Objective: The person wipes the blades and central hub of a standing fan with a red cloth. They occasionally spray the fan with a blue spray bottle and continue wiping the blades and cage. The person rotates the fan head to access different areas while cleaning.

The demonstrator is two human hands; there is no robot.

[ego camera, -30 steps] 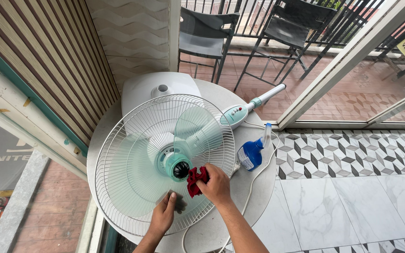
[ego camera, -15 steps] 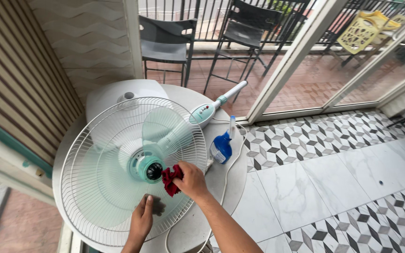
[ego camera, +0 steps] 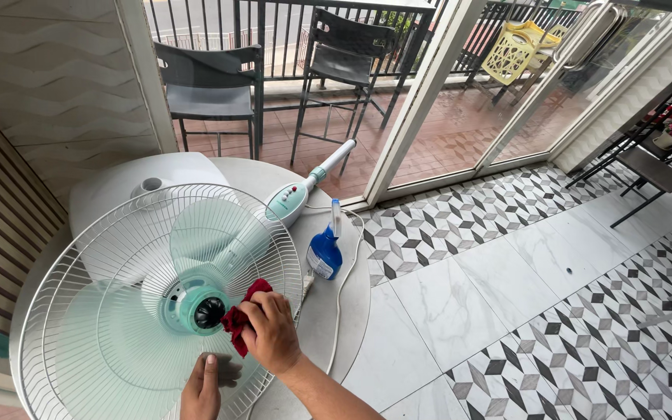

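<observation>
The fan (ego camera: 157,303) lies grille-up on the round bench (ego camera: 336,311). At six o'clock of its hub, the left hand (ego camera: 202,389) presses flat. The right hand (ego camera: 272,333) pinches a red cloth (ego camera: 236,317), wiping at three o'clock; a blue spray bottle (ego camera: 325,253) stands nearby.

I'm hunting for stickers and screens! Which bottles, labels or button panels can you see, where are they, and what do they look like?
Spray bottle: stands upright on the round table, right of the fan grille; blue, with a pale trigger top.
Label: pale patch on the bottle's front.
Control panel: mint-green and white oval on the fan's neck.
Screens: none.
</observation>
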